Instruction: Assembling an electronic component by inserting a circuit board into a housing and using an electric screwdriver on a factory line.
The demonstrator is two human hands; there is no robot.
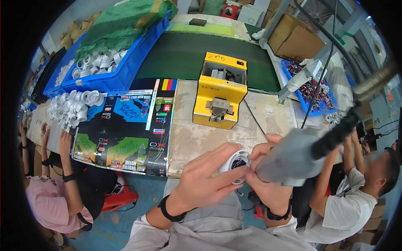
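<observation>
Held just below the middle of the frame, a small round white part (235, 164) with a dark centre sits between both hands. The left hand (205, 182) comes up from the lower edge and clamps the part, fingers curled over its near rim and thumb along its upper side. The right hand (268, 180) is wrapped tight around a grey power screwdriver (293, 161), whose nose meets the part from the right; a dark coiled cable (347, 121) runs from the tool toward the upper right. Both wrists wear black bands.

Above the hands, at centre frame, a yellow box-shaped machine (220, 90) stands on a worn pale worktable (201, 138). Left of it lies a glossy printed sheet (125, 129) in dark, blue and green colours, with a heap of white round parts (73, 106) at its upper left corner. In the upper left a blue crate (125, 73) holds more white parts under a green sack (121, 23). A dark green belt (184, 56) runs behind the machine. At the upper right, a blue tray (314, 90) carries small wired pieces. Other people sit at the lower left and lower right edges.
</observation>
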